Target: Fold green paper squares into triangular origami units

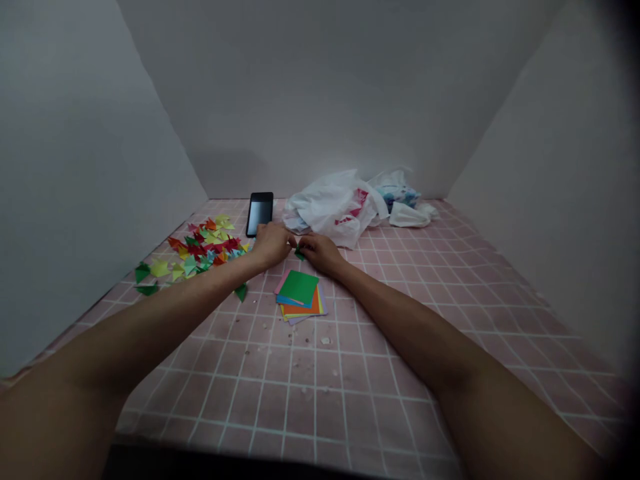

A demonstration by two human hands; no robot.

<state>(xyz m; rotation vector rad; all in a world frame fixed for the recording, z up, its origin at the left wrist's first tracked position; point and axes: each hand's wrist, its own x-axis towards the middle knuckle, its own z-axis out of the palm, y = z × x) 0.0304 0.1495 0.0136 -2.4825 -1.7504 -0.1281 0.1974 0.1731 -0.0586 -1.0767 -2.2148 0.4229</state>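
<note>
A small piece of green folded paper is between my two hands, just above the tablecloth. My right hand pinches it from the right, thumb and fingers together. From the left, my left hand meets its upper edge with curled fingertips, which are partly hidden. Nearer to me lies a loose stack of square coloured paper, a green sheet on top and orange, blue, yellow, pink and lilac edges showing. To the left, many small folded paper pieces in several colours are heaped, partly behind my left forearm.
A black phone lies beyond my left hand. Crumpled white plastic bags rest near the back wall, with a blue-patterned packet beside them. Small scraps dot the pink checked tablecloth. Pale walls stand on three sides.
</note>
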